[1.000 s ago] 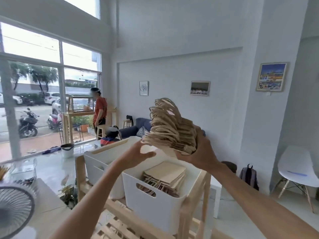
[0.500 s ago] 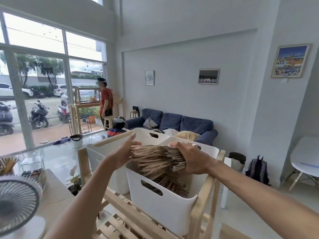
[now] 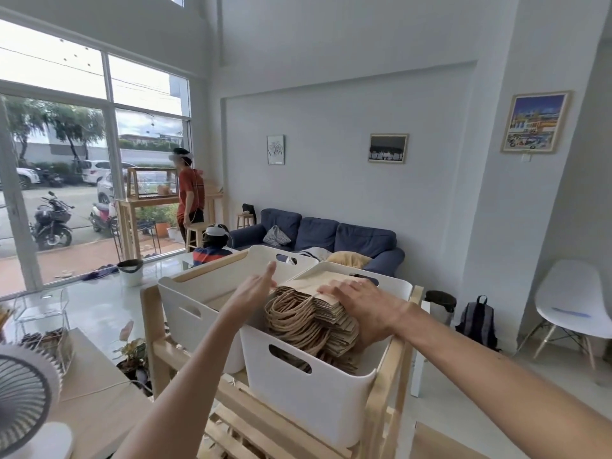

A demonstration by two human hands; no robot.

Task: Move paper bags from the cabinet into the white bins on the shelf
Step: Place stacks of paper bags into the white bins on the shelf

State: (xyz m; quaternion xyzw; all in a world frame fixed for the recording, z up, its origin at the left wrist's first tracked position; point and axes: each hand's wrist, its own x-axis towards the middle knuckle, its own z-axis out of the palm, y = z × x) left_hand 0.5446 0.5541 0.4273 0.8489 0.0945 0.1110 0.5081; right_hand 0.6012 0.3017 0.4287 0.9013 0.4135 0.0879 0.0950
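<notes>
Right grip (image 3: 359, 301) presses bag stack (image 3: 311, 318); two white bins (image 3: 318, 389).

A blue sofa (image 3: 331, 235) is sitting against the far wall at about twelve o'clock, with a grey cushion (image 3: 276, 236) and a yellow pillow (image 3: 349, 259) lying on it. Three framed pictures (image 3: 388, 148) are hanging above it. At ten o'clock a person in a red shirt (image 3: 190, 193) is standing by the big window (image 3: 82, 144), beside a glass display case (image 3: 150, 183) resting on a wooden stand. Motorbikes (image 3: 51, 220) are parked outside. A white chair (image 3: 573, 301) is standing at three o'clock, a dark backpack (image 3: 478, 321) leaning near it. A fan (image 3: 23, 392) is showing at eight o'clock.
</notes>
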